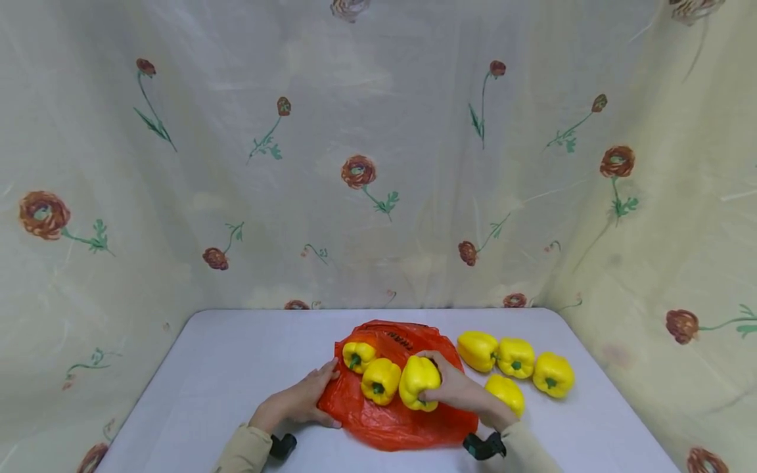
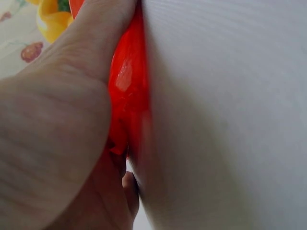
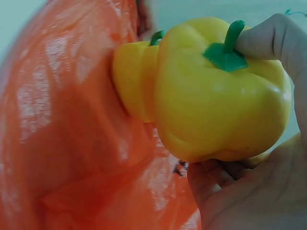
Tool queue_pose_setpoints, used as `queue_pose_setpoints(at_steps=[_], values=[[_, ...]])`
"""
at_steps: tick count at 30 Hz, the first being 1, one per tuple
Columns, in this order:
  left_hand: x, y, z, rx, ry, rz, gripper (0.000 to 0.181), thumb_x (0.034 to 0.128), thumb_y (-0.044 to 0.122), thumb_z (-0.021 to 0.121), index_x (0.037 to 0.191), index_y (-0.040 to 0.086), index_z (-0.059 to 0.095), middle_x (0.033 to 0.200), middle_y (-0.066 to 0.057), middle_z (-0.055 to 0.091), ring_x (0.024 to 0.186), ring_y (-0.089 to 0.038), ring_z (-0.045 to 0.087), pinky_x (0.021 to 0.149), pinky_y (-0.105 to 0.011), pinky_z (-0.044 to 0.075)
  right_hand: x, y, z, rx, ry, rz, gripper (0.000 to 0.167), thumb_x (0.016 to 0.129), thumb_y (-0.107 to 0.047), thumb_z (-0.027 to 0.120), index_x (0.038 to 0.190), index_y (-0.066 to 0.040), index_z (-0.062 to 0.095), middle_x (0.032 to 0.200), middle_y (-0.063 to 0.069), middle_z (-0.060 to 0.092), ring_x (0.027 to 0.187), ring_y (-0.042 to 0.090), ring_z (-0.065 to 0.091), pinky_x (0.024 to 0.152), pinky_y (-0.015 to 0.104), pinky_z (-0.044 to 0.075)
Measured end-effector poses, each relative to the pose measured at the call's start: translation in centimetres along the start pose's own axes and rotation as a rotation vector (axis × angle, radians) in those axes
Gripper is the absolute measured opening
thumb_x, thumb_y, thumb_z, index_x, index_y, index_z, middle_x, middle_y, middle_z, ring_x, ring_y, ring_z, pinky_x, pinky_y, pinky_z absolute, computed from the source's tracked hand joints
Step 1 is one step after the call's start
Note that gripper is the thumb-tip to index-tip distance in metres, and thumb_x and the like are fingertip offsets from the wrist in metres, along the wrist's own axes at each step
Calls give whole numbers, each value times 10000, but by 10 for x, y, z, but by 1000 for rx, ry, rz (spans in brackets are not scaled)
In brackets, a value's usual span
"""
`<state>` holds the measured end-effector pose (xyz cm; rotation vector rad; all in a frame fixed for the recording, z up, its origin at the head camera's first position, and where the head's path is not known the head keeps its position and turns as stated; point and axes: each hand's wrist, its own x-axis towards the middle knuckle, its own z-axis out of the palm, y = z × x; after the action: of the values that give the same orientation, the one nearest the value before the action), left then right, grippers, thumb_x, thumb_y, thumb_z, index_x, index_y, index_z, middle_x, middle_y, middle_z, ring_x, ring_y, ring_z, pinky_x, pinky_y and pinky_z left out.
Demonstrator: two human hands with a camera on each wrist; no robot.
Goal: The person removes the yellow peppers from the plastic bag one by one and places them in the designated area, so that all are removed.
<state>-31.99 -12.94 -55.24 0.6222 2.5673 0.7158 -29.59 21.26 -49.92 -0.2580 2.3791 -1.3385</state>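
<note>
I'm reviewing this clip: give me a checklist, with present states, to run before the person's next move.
1. Right hand grips a yellow pepper: ok.
2. Left hand touches the red bag: ok, at its left edge.
3. Two other peppers inside the bag rather than on top: cannot tell.
4. Gripped pepper touching the bag: cannot tell.
5. No peppers left beside the bag: not ok, four peppers lie to its right.

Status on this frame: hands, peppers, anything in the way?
Right hand gripping yellow pepper at red bag; left hand touching bag's left edge. Two peppers beside held one, four right of bag. Nothing visibly blocking.
</note>
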Motion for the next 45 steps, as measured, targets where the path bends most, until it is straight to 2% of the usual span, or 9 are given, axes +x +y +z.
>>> queue_pose_setpoints(at_steps=[3,7,11,18,26,38,45], values=[[0,0,0,-4,-1,1,1192,705,581,764,1550,71,96,1612,-118,183,1472,-353,185,1182,-570,185,-2,-4,-4,16,9,-17,814,750,-334,811,1392,-199,329,1225,69,511,1062,247,498,889,415,500],[0,1,0,-1,-3,-1,1182,710,585,758,1549,69,105,1612,-120,181,1474,-347,184,1185,-564,184,-4,-7,-11,25,28,-87,784,764,-235,797,1389,-161,329,1221,98,509,1050,256,510,876,399,522],[-1,2,-1,1,-2,-2,1183,706,575,767,1549,71,107,1609,-117,191,1472,-344,192,1184,-562,188,-9,-11,-20,45,55,-98,792,768,-221,793,1401,-152,322,1228,113,503,1045,267,511,881,390,514],[0,3,-1,1,-2,-4,1186,697,577,771,1545,66,118,1606,-121,200,1469,-348,197,1178,-573,193,-23,-11,-41,4,100,-117,831,788,-224,774,1440,-117,270,1285,129,466,1071,262,490,898,372,477],[-1,-1,0,-7,2,1,1228,700,605,760,1551,63,59,1596,-109,242,1474,-356,180,1183,-571,181,-39,-1,-61,-42,167,-89,835,769,-248,776,1431,-149,278,1277,126,472,1046,257,497,856,347,446],[-2,1,1,-1,8,11,1215,705,588,765,1549,61,68,1585,-111,269,1470,-363,188,1180,-575,185,-71,22,-94,-57,237,-55,852,802,-213,736,1456,-81,207,1370,194,370,1096,297,468,884,376,471],[-4,3,0,-5,7,16,1211,712,577,767,1549,55,65,1598,-131,224,1468,-374,188,1179,-575,188,-87,39,-111,-66,275,-38,847,820,-210,723,1456,-48,187,1390,224,349,1100,304,469,865,346,475]])
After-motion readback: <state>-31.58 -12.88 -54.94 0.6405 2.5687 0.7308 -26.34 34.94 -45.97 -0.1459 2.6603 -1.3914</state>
